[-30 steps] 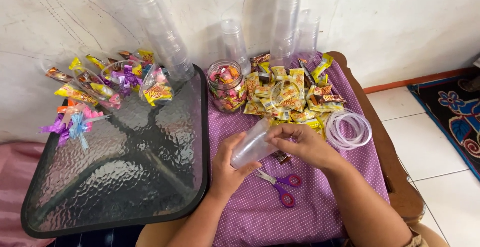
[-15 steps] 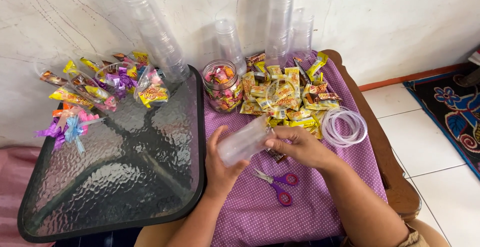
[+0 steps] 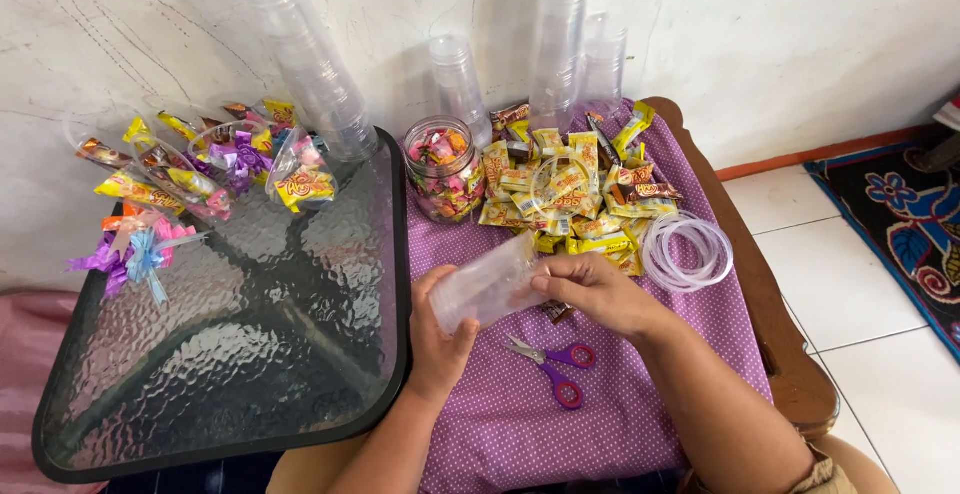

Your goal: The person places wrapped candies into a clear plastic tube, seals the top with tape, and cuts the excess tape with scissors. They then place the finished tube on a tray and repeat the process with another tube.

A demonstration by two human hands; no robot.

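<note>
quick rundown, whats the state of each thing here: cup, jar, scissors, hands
clear plastic cup: on its side, held in both hands
left hand: gripping the cup's base end
right hand: fingers at the cup's mouth
glass jar: upright, no lid, full of sweets
purple scissors: lying slightly open on the dotted cloth

Glass table [image 3: 230,354] left, snack packets [image 3: 560,194] behind scissors [image 3: 555,364], rings [image 3: 688,251] right (beside packets)
</note>
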